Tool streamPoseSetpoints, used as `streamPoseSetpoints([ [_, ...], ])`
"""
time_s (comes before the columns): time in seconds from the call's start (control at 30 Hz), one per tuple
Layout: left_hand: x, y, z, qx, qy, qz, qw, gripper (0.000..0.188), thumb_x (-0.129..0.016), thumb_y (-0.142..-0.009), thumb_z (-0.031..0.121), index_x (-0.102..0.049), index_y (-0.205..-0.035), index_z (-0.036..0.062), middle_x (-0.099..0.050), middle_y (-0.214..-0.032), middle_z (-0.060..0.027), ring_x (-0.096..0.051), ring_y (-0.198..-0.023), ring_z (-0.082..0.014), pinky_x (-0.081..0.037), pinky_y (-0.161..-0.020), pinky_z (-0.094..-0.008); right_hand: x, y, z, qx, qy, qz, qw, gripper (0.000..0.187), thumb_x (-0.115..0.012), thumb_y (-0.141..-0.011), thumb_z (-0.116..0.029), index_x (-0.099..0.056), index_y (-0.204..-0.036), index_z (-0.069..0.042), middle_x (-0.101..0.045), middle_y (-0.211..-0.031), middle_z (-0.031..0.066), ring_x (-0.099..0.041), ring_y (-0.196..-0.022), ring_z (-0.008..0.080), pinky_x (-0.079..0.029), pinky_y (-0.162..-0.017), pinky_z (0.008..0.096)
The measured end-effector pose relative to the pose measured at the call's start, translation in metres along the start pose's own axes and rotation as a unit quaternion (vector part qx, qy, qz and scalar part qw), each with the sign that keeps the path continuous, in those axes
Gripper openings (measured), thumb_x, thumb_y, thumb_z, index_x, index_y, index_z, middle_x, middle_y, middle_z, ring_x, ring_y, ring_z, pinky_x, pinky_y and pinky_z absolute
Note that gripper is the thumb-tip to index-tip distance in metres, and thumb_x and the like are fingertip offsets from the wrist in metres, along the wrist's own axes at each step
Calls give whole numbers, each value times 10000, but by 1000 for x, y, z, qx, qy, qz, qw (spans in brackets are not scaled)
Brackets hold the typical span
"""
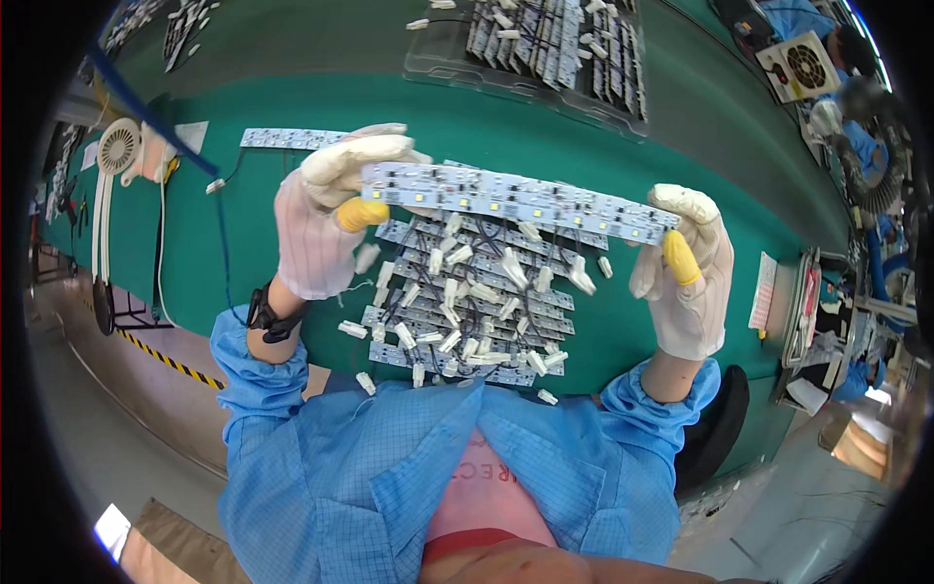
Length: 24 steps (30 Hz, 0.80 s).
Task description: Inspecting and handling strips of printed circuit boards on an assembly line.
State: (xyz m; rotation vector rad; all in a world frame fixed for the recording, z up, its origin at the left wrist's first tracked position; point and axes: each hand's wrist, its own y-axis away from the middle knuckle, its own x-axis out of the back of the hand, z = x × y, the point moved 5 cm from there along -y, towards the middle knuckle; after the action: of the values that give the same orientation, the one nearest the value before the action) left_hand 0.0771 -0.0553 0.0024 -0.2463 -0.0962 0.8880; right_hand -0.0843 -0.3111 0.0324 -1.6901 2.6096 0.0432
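Note:
Between my hands stretches a white LED circuit board strip (516, 202), its row of small yellowish LEDs showing. My left hand (341, 200), in a white glove with a yellow thumb cover, pinches the strip's left end. At the right end my right hand (689, 258), gloved the same way, grips it between thumb and fingers. Below the raised strip lies a pile of similar LED strips (467, 321) with dark wires and white plug connectors (450, 292). Another LED strip (292, 138) rests on the green mat beyond my left hand, partly hidden by it.
A clear plastic tray (428, 70) full of strips stands at the far side of the green table (263, 214). At the left are a white fan (120, 146) and a blue cord (222, 234). Papers (764, 292) lie at the right edge; other people work farther right.

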Motion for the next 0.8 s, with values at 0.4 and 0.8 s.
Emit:
streamPoseSetpoints([
  [0.4, 6, -5, -3, -108, -130, 37, 985, 390, -597, -874, 163, -540, -1187, -63, -666, -1017, -192, -597, -1070, -244, -435, -961, -361, -8, 7, -14, -29, 21, -28, 999, 514, -674, -847, -335, -515, -1156, 43, -627, -854, 98, -556, -549, 93, -366, -424, 186],
  [0.8, 8, -14, -7, -30, -203, 55, 977, 416, -529, -938, 309, -590, -1160, -38, -675, -1029, -150, -627, -964, -166, -466, -866, -259, -15, 7, -21, 2, 1, -63, 998, 525, -629, -872, -356, -510, -1182, 52, -660, -783, 111, -558, -503, 79, -383, -424, 160],
])
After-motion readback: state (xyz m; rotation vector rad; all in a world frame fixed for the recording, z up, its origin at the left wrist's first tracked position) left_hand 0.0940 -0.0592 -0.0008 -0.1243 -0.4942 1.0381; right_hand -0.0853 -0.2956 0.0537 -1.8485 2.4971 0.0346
